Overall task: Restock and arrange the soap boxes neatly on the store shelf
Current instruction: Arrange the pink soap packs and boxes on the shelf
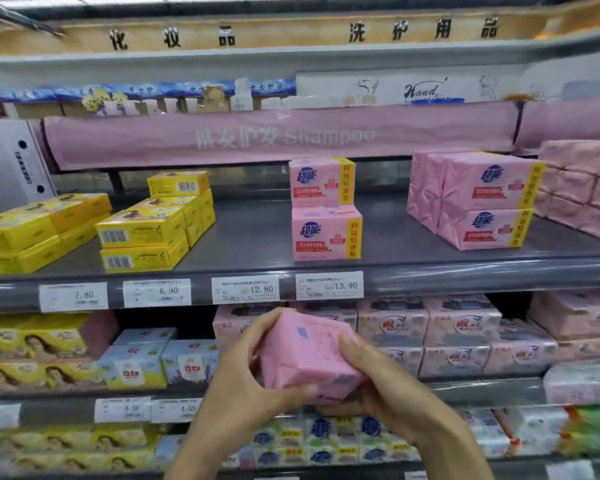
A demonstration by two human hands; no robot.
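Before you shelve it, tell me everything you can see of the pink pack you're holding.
The pink soap pack is a blocky bundle in glossy, slightly creased pink wrap with small blue printed patches, too blurred to read. It is tilted, held in the air before the lower shelf. The left hand grips its left side and lower edge; the right hand grips its right side.

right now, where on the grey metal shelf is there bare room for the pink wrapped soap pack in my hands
Two bare patches of grey metal shelf: one between the yellow cardboard soap boxes and the two-high stack of pink packs, one between that stack and the bigger pink block. Both shelf ends and the shelf below are crowded.
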